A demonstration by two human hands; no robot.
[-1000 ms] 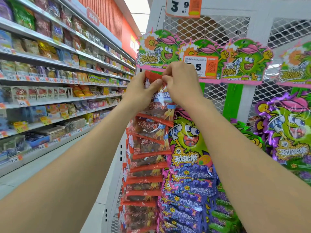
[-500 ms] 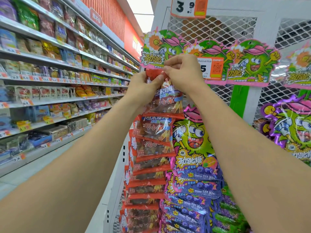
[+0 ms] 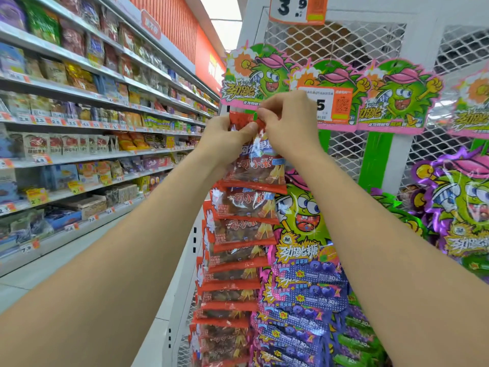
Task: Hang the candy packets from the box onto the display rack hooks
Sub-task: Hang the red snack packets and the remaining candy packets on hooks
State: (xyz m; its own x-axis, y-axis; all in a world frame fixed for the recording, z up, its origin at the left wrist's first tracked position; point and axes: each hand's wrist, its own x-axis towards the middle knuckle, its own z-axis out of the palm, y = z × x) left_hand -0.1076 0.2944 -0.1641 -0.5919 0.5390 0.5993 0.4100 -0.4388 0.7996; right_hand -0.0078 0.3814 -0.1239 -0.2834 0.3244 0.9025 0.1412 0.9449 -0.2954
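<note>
A red-topped candy packet (image 3: 255, 165) with brown sweets inside is held up at the top of a hanging column of matching packets (image 3: 238, 239) on the white mesh display rack (image 3: 344, 46). My left hand (image 3: 225, 141) pinches the packet's red header from the left, thumb across its front. On the header's right corner my right hand (image 3: 288, 123) pinches with curled fingers, just under a green cartoon header card (image 3: 254, 75). The hook itself is hidden behind the hands. No box is in view.
Purple and green popping-candy strips (image 3: 304, 282) hang right of the red column, more at the far right (image 3: 460, 202). A price sign (image 3: 299, 9) tops the rack. Long stocked shelves (image 3: 79, 123) line the aisle's left side above a pale floor (image 3: 39, 271).
Both hands stay pinched on the top packet's header. Against the header cards they have shifted only slightly; the camera view has drifted a little.
</note>
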